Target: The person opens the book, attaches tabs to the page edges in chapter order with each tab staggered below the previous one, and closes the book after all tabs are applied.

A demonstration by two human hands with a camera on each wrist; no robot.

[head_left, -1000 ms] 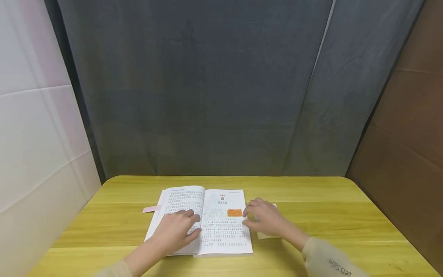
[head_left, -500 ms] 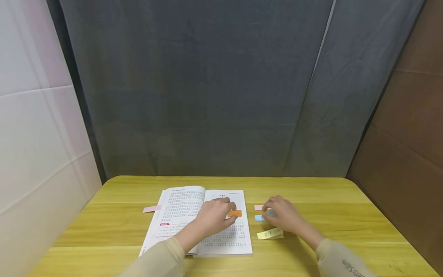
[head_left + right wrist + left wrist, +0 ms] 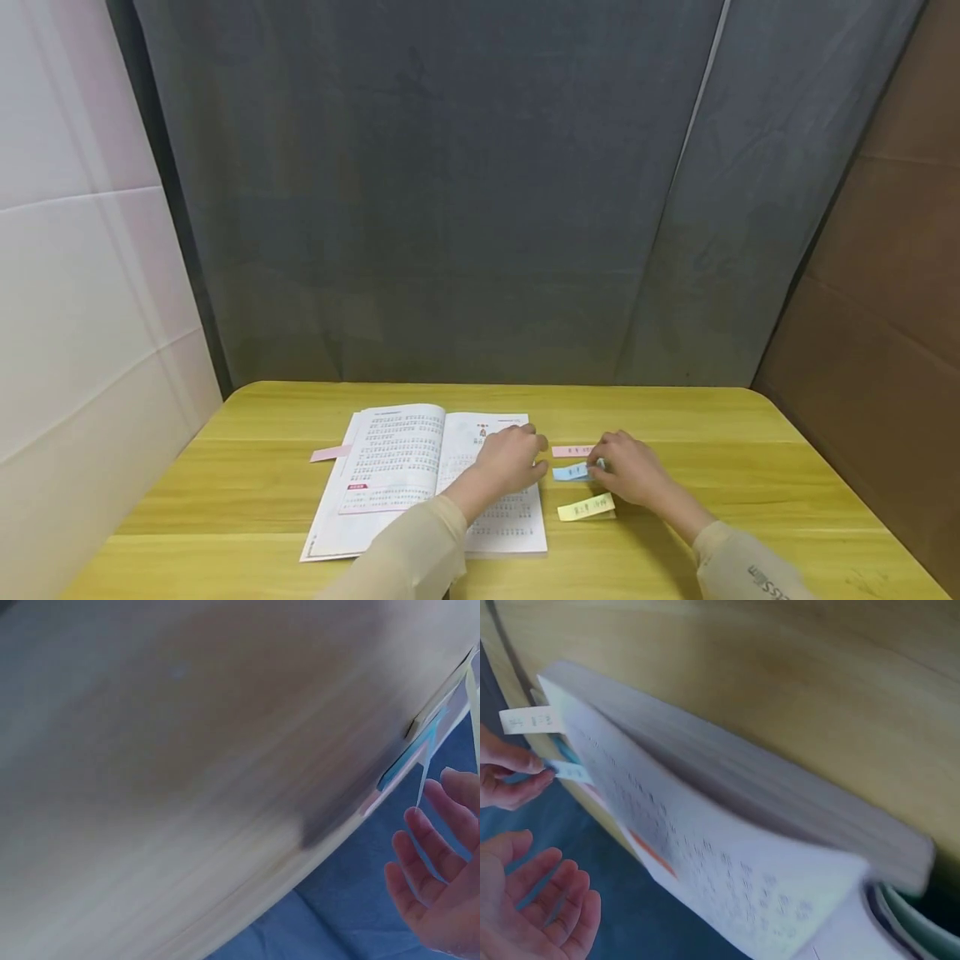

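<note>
The right hand [image 3: 630, 471] pinches the blue note [image 3: 570, 472] on the counter [image 3: 712, 467], at 3 o'clock of the open book [image 3: 420, 475]. The left hand [image 3: 510, 462] rests relaxed on the book's right page, hiding the orange note. Both wrist views are blurred; note lettering is illegible.

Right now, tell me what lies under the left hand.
The left hand rests on the open book's right page. Printed text shows around it; the part of the page beneath the hand is covered, so nothing there can be seen.

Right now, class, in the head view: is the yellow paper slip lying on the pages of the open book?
No. The yellow paper slip lies on the yellow wooden table, just right of the open book.
</note>
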